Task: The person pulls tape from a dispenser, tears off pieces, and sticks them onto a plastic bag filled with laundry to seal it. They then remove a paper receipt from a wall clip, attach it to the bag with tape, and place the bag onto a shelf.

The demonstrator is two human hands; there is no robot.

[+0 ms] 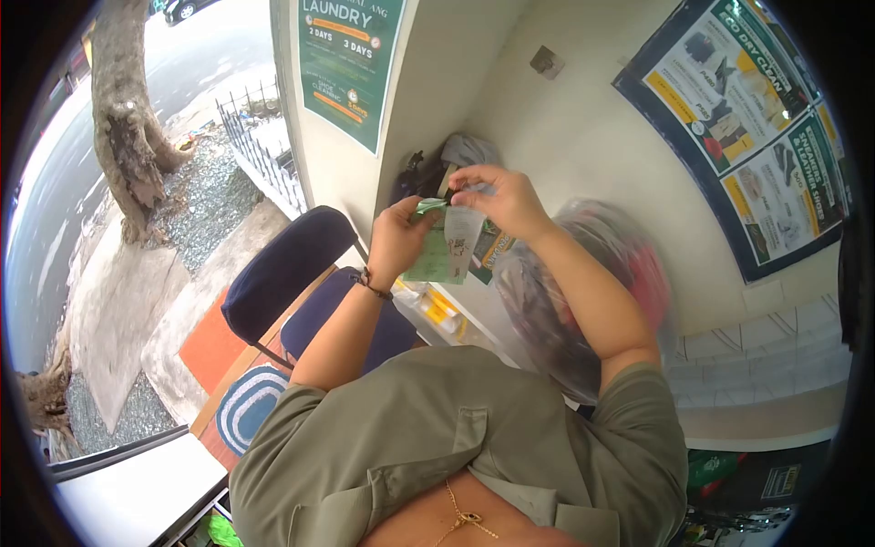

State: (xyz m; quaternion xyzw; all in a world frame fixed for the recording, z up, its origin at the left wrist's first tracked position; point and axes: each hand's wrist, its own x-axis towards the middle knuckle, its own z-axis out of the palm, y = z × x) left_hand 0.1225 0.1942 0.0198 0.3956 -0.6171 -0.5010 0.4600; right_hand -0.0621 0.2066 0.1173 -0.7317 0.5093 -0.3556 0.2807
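My left hand is closed on a green paper slip, gripping it near its folded top edge. A white printed receipt hangs against the slip's right side, with dark print and a square code on it. My right hand is pinched just above the receipt's top, thumb and fingertips together. A small dark bit shows by those fingertips, too small to name. Both hands are raised in front of my chest, close to each other.
A clear plastic bag of clothes stands beneath my right forearm. Dark blue chairs are at left, near a blue-and-white mat. A grey bundle lies behind my hands. Posters hang on the walls; a street lies outside.
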